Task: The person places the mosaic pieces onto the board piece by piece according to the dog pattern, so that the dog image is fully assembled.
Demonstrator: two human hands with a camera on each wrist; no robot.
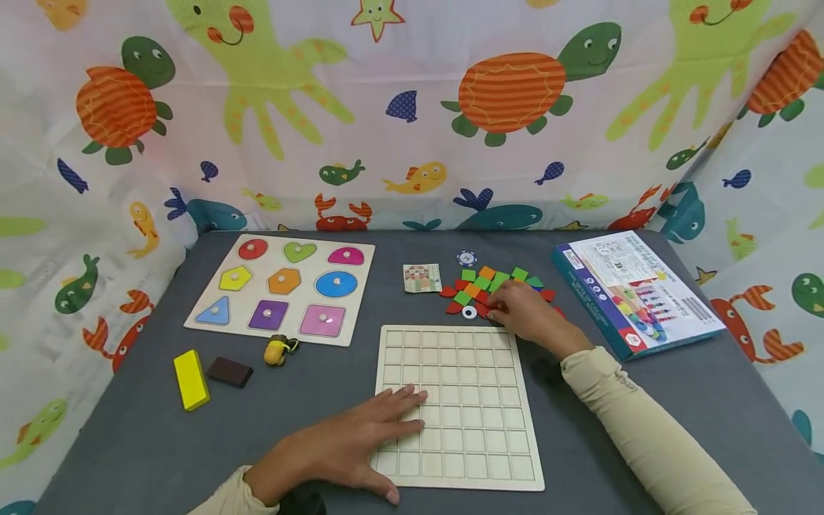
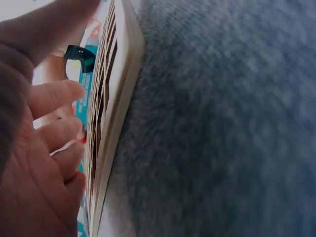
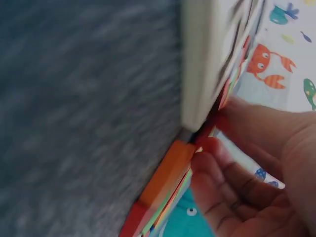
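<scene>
A pale wooden grid board (image 1: 476,417) lies on the grey table. My left hand (image 1: 354,438) spreads over its left edge, fingers reaching onto the squares and thumb near the lower left corner. The left wrist view shows that hand's loosely extended fingers (image 2: 54,98) beside the board. Beyond the board's top right corner, my right hand (image 1: 529,315) reaches into a group of small coloured tiles (image 1: 462,297), red, green, orange and blue. In the right wrist view, its thumb and fingers pinch a red tile (image 3: 211,126) close to the board's corner, beside an orange tile (image 3: 167,170).
A shape puzzle board (image 1: 254,325) lies at back left, with a yellow block (image 1: 192,380), a dark brown block (image 1: 229,372) and a small yellow-black toy (image 1: 277,351) before it. Behind the grid board are a patterned card (image 1: 422,278) and round chips (image 1: 466,258). A boxed game (image 1: 637,293) lies right.
</scene>
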